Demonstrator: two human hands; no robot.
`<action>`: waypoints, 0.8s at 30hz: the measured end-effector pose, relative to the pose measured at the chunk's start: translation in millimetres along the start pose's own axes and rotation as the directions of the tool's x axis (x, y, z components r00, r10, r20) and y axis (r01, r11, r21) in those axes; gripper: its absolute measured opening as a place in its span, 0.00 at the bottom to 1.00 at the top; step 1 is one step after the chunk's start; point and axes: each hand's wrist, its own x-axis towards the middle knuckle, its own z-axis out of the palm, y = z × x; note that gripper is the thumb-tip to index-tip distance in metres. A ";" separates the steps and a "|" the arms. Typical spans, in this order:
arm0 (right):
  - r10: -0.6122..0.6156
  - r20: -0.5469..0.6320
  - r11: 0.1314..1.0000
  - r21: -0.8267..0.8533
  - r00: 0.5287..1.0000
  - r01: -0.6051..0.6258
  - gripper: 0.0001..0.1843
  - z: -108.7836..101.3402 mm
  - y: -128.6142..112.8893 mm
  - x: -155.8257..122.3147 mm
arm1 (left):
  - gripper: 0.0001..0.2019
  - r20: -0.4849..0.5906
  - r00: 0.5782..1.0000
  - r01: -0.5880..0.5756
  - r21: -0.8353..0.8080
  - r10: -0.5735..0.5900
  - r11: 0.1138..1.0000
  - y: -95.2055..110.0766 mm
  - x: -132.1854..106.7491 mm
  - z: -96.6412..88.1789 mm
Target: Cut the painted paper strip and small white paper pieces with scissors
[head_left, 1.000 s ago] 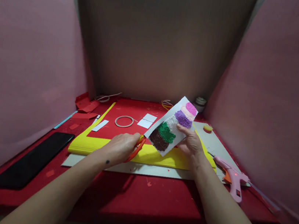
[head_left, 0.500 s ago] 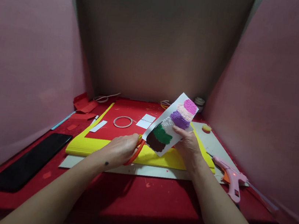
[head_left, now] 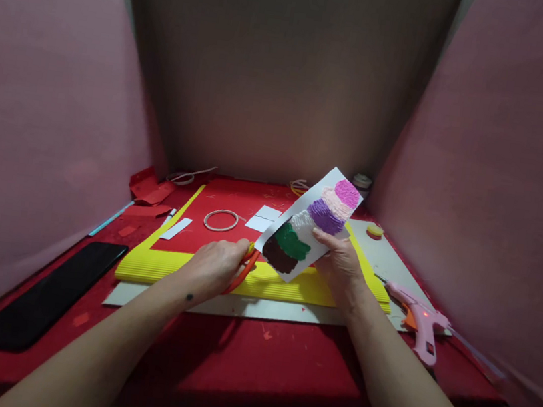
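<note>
My right hand (head_left: 341,265) pinches a white card (head_left: 309,224), held up tilted above the desk. The card bears ridged patches of pink, pale pink, purple, white, green and brown. My left hand (head_left: 215,264) is closed round the orange handles of a pair of scissors (head_left: 244,270), whose blades point toward the card's lower left edge. Both hands hover over a yellow corrugated sheet (head_left: 181,269) with a red sheet (head_left: 226,237) lying on it.
A pink glue gun (head_left: 417,318) lies at the right. A black flat slab (head_left: 47,296) lies at the left. On the red sheet sit a white ring (head_left: 221,220) and white paper pieces (head_left: 262,218). Red scraps (head_left: 152,192) and a small jar (head_left: 362,183) sit at the back. Pink walls close in both sides.
The card has shifted slightly left and up in my right hand, and the scissors have stayed at its lower left edge. The view has tilted a little.
</note>
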 end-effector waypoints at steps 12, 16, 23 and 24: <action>0.026 -0.052 0.998 0.066 0.998 -0.023 0.17 -6.1 -10.9 10.2 | 0.10 0.034 0.998 0.054 0.086 -0.057 0.995 4.6 -4.2 -10.2; 0.028 -0.035 0.998 0.059 0.999 -0.026 0.17 -1.2 -7.3 8.4 | 0.10 0.057 0.996 0.068 0.053 -0.071 0.996 5.4 -4.9 -12.7; 0.053 -0.030 0.996 0.073 0.998 -0.051 0.17 8.7 -11.0 7.7 | 0.16 0.041 0.997 0.055 0.069 -0.058 0.996 10.1 -0.5 -25.5; 0.048 -0.035 0.996 0.077 0.998 -0.045 0.17 8.9 -11.3 7.7 | 0.17 0.039 0.998 0.054 0.069 -0.057 0.996 11.4 0.1 -27.5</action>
